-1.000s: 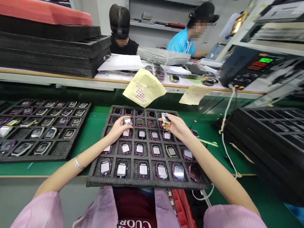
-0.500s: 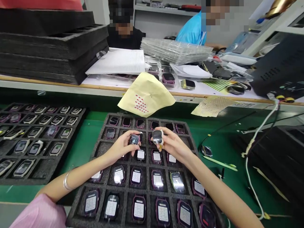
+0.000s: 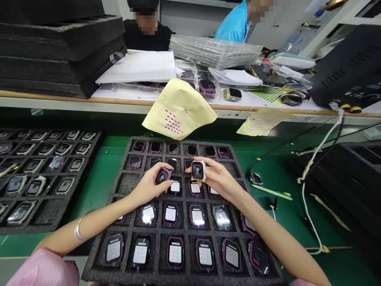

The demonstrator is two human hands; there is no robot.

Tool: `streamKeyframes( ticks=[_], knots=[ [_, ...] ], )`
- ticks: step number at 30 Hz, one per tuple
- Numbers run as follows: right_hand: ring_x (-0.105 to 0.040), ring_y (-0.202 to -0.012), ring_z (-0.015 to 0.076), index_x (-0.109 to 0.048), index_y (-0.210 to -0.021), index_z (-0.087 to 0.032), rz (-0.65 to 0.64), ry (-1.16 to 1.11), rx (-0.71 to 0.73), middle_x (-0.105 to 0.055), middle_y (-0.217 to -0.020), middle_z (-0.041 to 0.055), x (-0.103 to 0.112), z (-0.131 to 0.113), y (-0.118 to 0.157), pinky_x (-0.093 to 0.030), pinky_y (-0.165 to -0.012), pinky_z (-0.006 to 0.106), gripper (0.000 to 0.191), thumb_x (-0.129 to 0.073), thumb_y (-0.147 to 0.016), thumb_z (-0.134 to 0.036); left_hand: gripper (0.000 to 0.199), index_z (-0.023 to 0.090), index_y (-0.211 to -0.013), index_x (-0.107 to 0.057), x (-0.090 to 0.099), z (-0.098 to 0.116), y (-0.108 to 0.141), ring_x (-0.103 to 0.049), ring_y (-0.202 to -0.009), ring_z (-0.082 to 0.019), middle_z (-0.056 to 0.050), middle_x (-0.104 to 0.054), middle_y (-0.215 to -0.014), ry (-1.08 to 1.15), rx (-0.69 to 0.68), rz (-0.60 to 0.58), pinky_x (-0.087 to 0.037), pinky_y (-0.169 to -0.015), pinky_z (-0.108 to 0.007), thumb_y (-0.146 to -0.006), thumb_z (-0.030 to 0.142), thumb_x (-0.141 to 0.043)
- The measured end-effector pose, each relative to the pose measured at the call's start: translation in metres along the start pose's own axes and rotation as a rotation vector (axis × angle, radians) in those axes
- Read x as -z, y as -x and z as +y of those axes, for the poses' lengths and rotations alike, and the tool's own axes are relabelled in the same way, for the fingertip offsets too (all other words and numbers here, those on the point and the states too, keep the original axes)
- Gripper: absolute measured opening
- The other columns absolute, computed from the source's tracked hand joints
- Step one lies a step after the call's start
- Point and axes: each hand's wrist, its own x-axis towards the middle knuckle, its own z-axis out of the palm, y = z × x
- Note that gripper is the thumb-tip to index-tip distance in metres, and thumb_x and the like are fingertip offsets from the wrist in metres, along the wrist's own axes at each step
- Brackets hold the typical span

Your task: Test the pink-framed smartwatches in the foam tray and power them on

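Note:
My left hand [image 3: 153, 182] is closed around a purple smartwatch body [image 3: 163, 176] whose dark screen shows a watch face. Between the fingers of my right hand [image 3: 216, 174] is a white smartwatch body [image 3: 198, 170], its screen lit with a clock face. Both hands hover over a black foam tray [image 3: 126, 183] divided into compartments. Several purple-framed watches lie in it, such as one watch [image 3: 175, 252] in the front row with a white list on its screen. Watches in the far rows have dark screens. My hands cover some of the compartments.
Another foam tray [image 3: 98, 147] of watches lies at the left on the green bench [image 3: 111, 157]. Stacked black foam [image 3: 59, 51], papers [image 3: 139, 67] and clear plastic trays [image 3: 214, 51] stand on the shelf. Yellow sticker sheets [image 3: 181, 109] hang over its edge. A white cable [image 3: 320, 163] dangles right. Two people sit beyond.
The white watch's screen has gone from dark to a lit clock face. My left hand, with the purple watch, has moved slightly left and down. The view has shifted a little.

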Motion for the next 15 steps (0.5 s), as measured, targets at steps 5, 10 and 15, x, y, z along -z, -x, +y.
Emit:
streamKeyframes(
  ticks=[5,10,15],
  knots=[
    [-0.069,-0.085,0.0208,-0.066,-0.111,-0.02,-0.001,0.133,0.021,-0.074,-0.098,0.0099,-0.006,-0.003,0.0,-0.052,-0.076,0.032,0.038,-0.076,-0.077,-0.033,0.031,0.02,-0.109,-0.054,0.002,-0.004,0.0,-0.044,-0.049,-0.005,0.004,-0.049,-0.081,-0.063,-0.037,-0.007,-0.038,-0.045,-0.018,-0.079,0.017,-0.06],
    [-0.069,-0.083,0.0222,-0.066,-0.113,-0.02,-0.013,0.199,0.005,-0.075,-0.097,0.0098,-0.011,-0.006,0.0,-0.053,-0.072,0.033,0.04,-0.075,-0.077,-0.036,0.03,0.021,-0.109,-0.056,0.005,-0.006,0.0,-0.043,-0.052,-0.005,0.002,-0.053,-0.087,-0.109,-0.07,0.002,-0.037,-0.049,-0.019,-0.079,0.016,-0.057],
    [-0.069,-0.08,0.0213,-0.067,-0.11,-0.02,-0.014,0.223,0.028,-0.075,-0.096,0.0096,-0.013,-0.012,-0.003,-0.053,-0.068,0.031,0.035,-0.074,-0.078,-0.033,0.028,0.021,-0.106,-0.056,0.007,-0.004,-0.001,-0.048,-0.062,-0.009,0.001,-0.053,-0.086,-0.166,-0.129,0.018,-0.041,-0.056,-0.02,-0.079,0.015,-0.057]
  ],
)
